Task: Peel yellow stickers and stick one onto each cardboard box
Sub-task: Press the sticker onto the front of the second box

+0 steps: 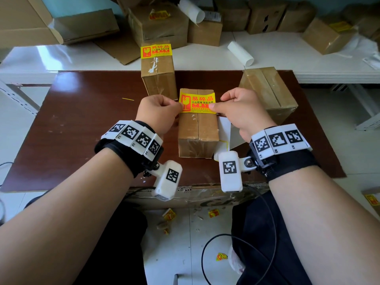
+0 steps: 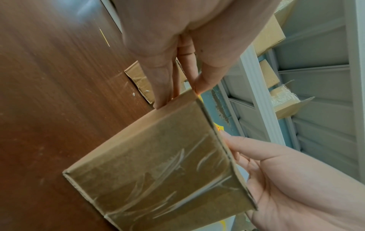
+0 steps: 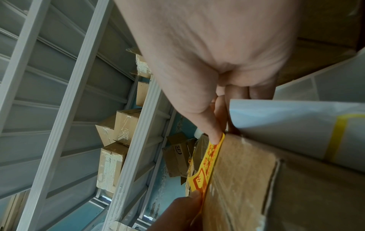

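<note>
Holding a yellow sticker (image 1: pixel 197 101) stretched flat over the far end of the middle cardboard box (image 1: pixel 197 130), centre of the head view. Pinching its left short edge with the left hand (image 1: pixel 158 112), thumb and forefinger curled onto it; pinching its right short edge with the right hand (image 1: pixel 242 109) in the same way, the remaining fingers of that hand also curled round a white backing sheet (image 1: pixel 224 132) hanging down beside the box's right face.

Lying crosswise: sticker's long axis running left to right in the frame, box's long axis running top to bottom, so the two crossing at a right angle. Sitting directly between the two hands, equally near both, with its far edge about level with the box's far end. Looking, from the right wrist view, lifted a little off the cardboard at the left end (hard to say whether the middle is touching yet). Judging the coming move to be a straight press downward and a smoothing outward from the centre, with neither hand needing to travel sideways.

Counting on the brown table (image 1: pixel 82 124): three boxes. One labelled box (image 1: pixel 158 77) standing just behind the middle one, already carrying its sticker at the far end; one bare box (image 1: pixel 271 93) at centre right, still without one. Counting two stickers on the table boxes, then. More boxes piled on the white shelf along the top of the frame, at least two with yellow labels, and a few crumpled sticker scraps on the floor at the bottom.
</note>
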Demonstrator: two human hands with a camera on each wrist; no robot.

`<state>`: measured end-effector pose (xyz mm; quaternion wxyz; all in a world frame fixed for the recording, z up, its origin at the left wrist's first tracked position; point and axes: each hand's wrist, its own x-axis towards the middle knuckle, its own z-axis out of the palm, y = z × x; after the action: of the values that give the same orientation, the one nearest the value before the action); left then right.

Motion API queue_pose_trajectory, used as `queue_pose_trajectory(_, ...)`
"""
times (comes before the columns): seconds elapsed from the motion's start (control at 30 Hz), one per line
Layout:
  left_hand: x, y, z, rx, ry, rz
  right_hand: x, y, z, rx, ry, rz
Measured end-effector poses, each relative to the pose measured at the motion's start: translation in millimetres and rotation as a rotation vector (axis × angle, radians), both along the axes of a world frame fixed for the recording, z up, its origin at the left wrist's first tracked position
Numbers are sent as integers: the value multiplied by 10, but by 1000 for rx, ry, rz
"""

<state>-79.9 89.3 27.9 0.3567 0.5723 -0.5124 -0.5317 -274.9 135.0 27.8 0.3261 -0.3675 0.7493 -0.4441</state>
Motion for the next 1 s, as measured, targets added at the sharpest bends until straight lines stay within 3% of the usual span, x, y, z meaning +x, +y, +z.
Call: queue_pose_trajectory(1.0,-11,-38,-35,-30,-48,-5,5,-7,-13,-12,23,-3)
